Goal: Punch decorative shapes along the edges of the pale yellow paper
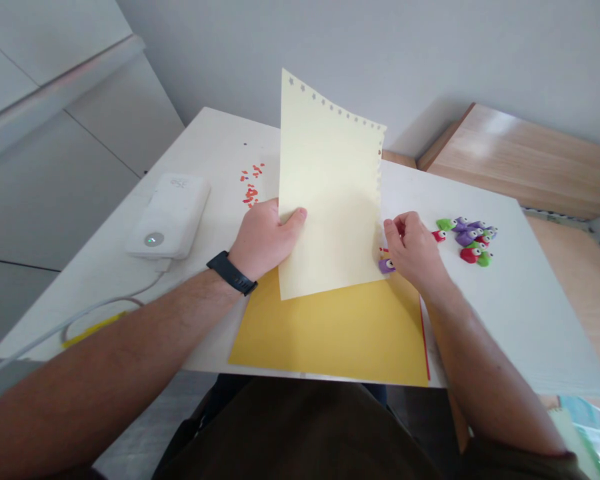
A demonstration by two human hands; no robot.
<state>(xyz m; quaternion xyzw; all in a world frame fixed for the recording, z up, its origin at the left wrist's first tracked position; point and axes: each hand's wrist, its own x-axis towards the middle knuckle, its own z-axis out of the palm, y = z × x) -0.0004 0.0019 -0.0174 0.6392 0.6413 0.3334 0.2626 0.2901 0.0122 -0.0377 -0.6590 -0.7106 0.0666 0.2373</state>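
Observation:
My left hand (pixel 264 239) grips the left edge of a pale yellow sheet of paper (pixel 330 193), thumb on its front, and holds it upright over the white table (pixel 520 313). Small shapes are punched along the sheet's top and right edges. My right hand (pixel 414 250) is curled at the sheet's lower right corner, its fingers closed around a small purple craft punch (pixel 386 266). How far the punch is on the paper is hidden by the hand. A darker yellow sheet (pixel 330 333) lies flat under both hands, with a red sheet's edge (pixel 424 340) showing beneath.
A pile of small green, purple and red craft punches (pixel 469 239) lies right of my right hand. Red paper bits (pixel 251 185) are scattered at the back left. A white device (pixel 169 215) with a cable sits on the left. A wooden surface (pixel 525 160) stands behind right.

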